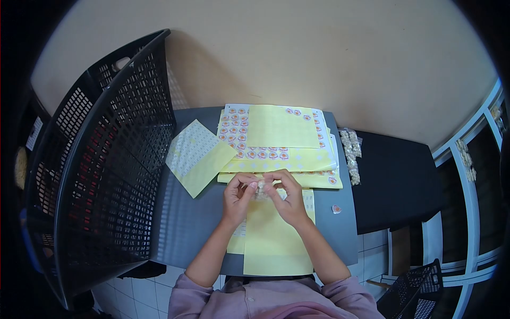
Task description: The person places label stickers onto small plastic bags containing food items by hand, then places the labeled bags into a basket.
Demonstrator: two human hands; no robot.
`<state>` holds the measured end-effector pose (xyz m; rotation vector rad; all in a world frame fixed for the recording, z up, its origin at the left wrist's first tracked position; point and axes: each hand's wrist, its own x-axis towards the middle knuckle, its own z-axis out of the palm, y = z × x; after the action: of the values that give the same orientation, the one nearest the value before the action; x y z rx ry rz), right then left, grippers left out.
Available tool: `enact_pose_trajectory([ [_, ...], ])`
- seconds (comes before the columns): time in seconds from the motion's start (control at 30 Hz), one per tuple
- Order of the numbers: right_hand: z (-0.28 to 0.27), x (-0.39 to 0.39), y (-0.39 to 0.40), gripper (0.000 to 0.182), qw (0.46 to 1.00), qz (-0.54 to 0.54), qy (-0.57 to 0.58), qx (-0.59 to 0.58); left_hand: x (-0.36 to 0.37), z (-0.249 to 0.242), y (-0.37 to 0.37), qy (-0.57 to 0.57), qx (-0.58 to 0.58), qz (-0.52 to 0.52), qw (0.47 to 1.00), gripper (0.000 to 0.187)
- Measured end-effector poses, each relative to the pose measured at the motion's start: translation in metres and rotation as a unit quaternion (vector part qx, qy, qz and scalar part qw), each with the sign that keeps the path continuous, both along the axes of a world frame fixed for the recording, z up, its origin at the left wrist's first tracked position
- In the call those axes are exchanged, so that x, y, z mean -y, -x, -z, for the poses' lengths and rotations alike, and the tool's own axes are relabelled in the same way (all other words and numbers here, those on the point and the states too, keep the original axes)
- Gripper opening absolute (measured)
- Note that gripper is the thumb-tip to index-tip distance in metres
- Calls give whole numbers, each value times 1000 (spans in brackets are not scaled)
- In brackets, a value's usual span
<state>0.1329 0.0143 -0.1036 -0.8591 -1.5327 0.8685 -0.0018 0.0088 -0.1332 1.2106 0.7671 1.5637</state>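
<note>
My left hand (240, 195) and my right hand (285, 196) meet over the middle of the table, fingers closed in a pinch. Between them is a small clear plastic packet (261, 194) with pale pieces inside; what exactly they are is too small to tell. Below my hands lie yellow backing sheets (276, 242), one with small print along its edges. Just beyond are stacked sticker sheets (239, 130) with rows of round orange-and-white stickers, partly covered by a plain yellow sheet (281, 125). A single sticker (336, 209) lies to the right of my right hand.
A tall black plastic basket (111, 159) stands at the left. Another yellow label sheet (199, 157) lies tilted beside the stack. Strips of filled packets (350, 154) rest at the edge of a black-covered surface (398, 181) on the right. A black crate (414, 292) sits at lower right.
</note>
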Motion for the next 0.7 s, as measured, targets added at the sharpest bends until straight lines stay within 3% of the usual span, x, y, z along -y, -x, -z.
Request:
enact_pose_trajectory([
  [0.1, 0, 3, 3, 15, 998, 12, -18, 61, 2, -1, -1, 5, -32, 5, 999, 3],
  [0.17, 9, 1, 3, 16, 998, -20, 54, -24, 1, 1, -1, -38, -64, 4, 997, 2],
  [0.27, 10, 1, 2, 16, 998, -13, 61, -25, 1, -2, -4, -52, -107, -53, 991, 2],
  [0.57, 11, 0, -2, 14, 999, -23, 30, 22, 0, -3, -4, -58, -103, -19, 993, 3],
  [0.7, 11, 0, 0, 14, 998, -40, 50, -24, -2, 2, 0, -52, -82, -24, 995, 4],
])
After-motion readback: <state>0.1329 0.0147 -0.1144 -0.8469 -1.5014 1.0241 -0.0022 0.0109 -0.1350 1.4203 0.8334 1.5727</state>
